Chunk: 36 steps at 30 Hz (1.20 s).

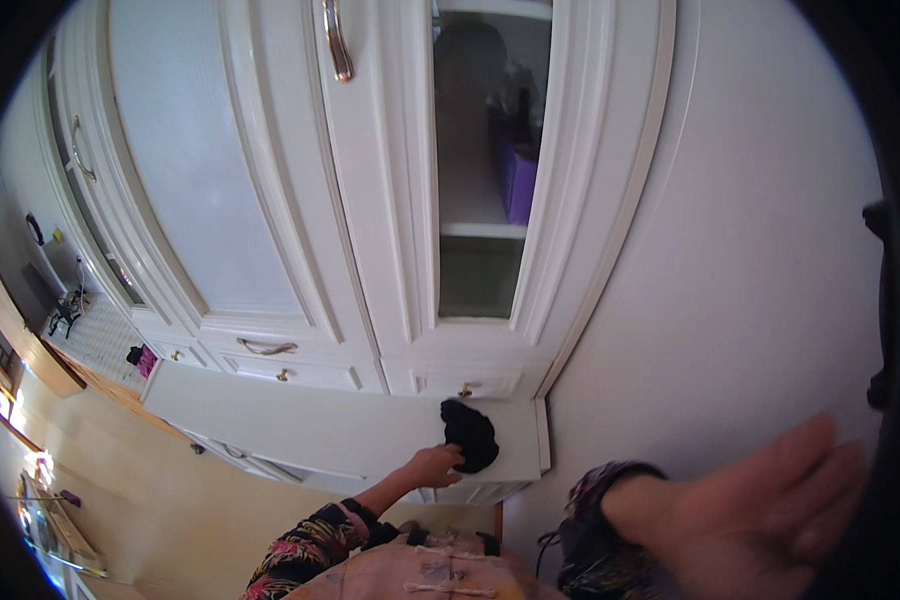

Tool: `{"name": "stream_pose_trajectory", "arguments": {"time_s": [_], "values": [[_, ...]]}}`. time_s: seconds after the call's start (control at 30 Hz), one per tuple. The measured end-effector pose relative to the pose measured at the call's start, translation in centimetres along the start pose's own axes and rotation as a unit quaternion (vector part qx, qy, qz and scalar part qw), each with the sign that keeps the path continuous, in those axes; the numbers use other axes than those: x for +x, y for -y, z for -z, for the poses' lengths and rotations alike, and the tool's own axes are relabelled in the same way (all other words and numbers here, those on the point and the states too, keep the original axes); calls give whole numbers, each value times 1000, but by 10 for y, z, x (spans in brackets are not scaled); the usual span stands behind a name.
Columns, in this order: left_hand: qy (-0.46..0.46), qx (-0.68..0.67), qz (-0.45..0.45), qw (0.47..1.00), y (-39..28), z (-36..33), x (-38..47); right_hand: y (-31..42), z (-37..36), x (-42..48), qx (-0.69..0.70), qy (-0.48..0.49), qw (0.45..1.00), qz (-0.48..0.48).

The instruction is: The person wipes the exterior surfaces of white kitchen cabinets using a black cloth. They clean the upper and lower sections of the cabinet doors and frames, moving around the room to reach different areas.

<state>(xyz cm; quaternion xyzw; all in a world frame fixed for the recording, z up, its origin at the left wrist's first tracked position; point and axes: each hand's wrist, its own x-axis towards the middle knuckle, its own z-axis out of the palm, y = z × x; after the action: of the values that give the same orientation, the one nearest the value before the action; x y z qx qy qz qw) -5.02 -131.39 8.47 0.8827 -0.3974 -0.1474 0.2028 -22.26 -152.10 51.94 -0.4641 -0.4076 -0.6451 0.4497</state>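
Note:
My left hand (431, 466) reaches forward over the white counter ledge (307, 420) of a cabinet. Its fingers grip the near left edge of a crumpled black cloth (471, 436), which lies on the ledge close to its right end. Raised close to the camera at the lower right, my right hand (750, 510) is empty, its fingers extended and slightly blurred. Behind the cloth stands the white cabinet (390, 187), with a small drawer (487, 381) just above the ledge.
A plain wall (735, 262) borders the cabinet on the right. Through a glass door (480, 277), a purple box (520, 184) shows on a shelf. Metal handles (337, 45) project from the doors. Farther left, a dark and pink cloth (145, 361) lies near a checkered surface (109, 334).

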Motion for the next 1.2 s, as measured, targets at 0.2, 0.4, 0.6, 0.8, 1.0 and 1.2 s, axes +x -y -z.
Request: {"name": "stream_pose_trajectory", "arguments": {"time_s": [0.2,0.4,0.6,0.8,1.0,1.2], "values": [[42,17,30,999,-8,10,2,-8,-11,-45,-33,-127,991,19],[57,29,26,998,-6,8,1,-12,-26,-74,90,-230,968,-47],[19,25,3,1000,1,5,1,-25,-35,-88,222,101,940,-238],[-37,27,-44,998,0,0,-7,-16,-75,-117,336,302,862,-231],[-26,-1,19,999,-16,6,-7,-4,-85,-143,388,398,802,-219],[-67,3,10,998,0,-20,-4,-3,-83,-149,392,429,773,-255]]}}
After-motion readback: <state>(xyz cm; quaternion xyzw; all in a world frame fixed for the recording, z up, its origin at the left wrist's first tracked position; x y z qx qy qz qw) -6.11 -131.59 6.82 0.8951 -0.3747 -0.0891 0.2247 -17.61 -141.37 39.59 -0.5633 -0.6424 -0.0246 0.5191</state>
